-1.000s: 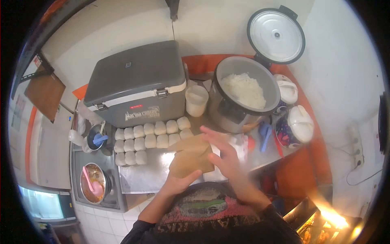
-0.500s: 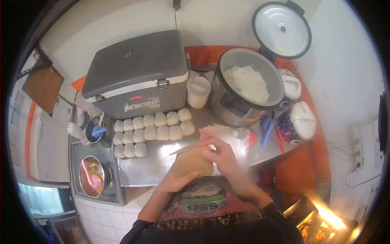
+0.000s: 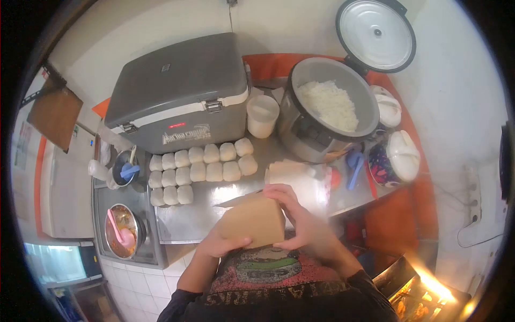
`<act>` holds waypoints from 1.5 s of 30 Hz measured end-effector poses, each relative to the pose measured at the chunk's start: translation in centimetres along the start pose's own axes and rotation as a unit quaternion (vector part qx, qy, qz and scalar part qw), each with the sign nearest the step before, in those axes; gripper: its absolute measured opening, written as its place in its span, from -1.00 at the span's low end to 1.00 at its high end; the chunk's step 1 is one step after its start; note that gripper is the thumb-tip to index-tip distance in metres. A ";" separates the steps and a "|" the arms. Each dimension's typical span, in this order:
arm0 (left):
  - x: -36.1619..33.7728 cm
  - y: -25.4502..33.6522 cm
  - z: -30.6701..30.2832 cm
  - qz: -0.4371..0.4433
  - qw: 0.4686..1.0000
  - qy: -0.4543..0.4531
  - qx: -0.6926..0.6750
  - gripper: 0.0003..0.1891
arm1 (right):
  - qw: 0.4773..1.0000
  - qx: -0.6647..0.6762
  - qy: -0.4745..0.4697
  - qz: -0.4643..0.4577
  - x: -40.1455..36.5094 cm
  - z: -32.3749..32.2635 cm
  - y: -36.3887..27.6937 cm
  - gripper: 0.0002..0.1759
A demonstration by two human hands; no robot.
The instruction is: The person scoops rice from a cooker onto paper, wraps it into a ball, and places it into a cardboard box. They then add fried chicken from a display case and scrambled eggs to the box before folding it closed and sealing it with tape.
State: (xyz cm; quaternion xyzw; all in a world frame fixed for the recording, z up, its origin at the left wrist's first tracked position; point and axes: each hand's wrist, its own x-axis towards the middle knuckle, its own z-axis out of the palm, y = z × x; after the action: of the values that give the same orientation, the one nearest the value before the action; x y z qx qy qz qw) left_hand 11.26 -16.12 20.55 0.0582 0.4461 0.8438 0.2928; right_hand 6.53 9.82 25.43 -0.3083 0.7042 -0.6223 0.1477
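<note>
A brown cardboard box, partly folded, is held in front of my chest over the counter's near edge. My left hand grips its lower left, with the thumb across the near face and the other fingers hidden behind. Wrapped round the right side is my right hand, its fingers along the top edge and its thumb at the lower corner. A flap points out at the box's upper left. Just beyond lie flat brown sheets on the metal counter.
Rows of white rounded bundles sit before a grey cooler. An open rice cooker holds white rice. Nearby are a white tub, a blue scoop and a sauce pot with a pink ladle. Flames burn at lower right.
The box has turned and opened out into a fuller shape, its near face now squarer. My right hand has shifted from its top face to grip its right side.
</note>
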 end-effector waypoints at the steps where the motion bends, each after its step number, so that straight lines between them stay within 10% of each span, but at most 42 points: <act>1: 0.1 1.3 1.2 -0.001 0.994 0.045 0.096 -0.38 | 1.000 0.022 0.010 -0.015 0.1 0.1 -0.4 0.04; 8: -1.0 1.7 1.7 -0.019 0.975 -0.043 0.218 -0.58 | 0.982 0.083 0.148 -0.083 -0.5 1.9 0.6 -0.64; 16: -2.1 -0.8 1.4 -0.028 0.975 -0.062 0.210 -0.53 | 0.989 0.037 0.125 -0.071 -1.1 2.3 1.3 -0.75; 22: -1.1 0.2 2.0 0.029 0.967 -0.005 -0.253 -0.50 | 0.988 -0.015 0.132 -0.078 -0.6 2.6 0.7 -0.78; 28: -0.8 0.7 1.6 -0.060 0.967 0.172 -0.177 -0.53 | 0.982 -0.105 0.133 -0.087 -0.2 2.1 0.7 -0.78; 41: 0.7 1.6 0.7 -0.092 0.971 0.116 -0.185 -0.30 | 0.993 -0.051 0.076 -0.071 -0.2 2.5 1.2 -0.72; 45: 1.2 2.1 0.6 -0.113 0.979 0.114 -0.128 -0.24 | 0.962 0.133 0.237 0.018 1.1 3.3 1.1 -0.68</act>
State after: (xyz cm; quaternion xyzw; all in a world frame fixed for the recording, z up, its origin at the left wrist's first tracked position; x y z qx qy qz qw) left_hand 9.57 -15.98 22.35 -0.1271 0.3684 0.8565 0.3384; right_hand 7.40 6.55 23.97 -0.1166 0.6356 -0.7626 0.0276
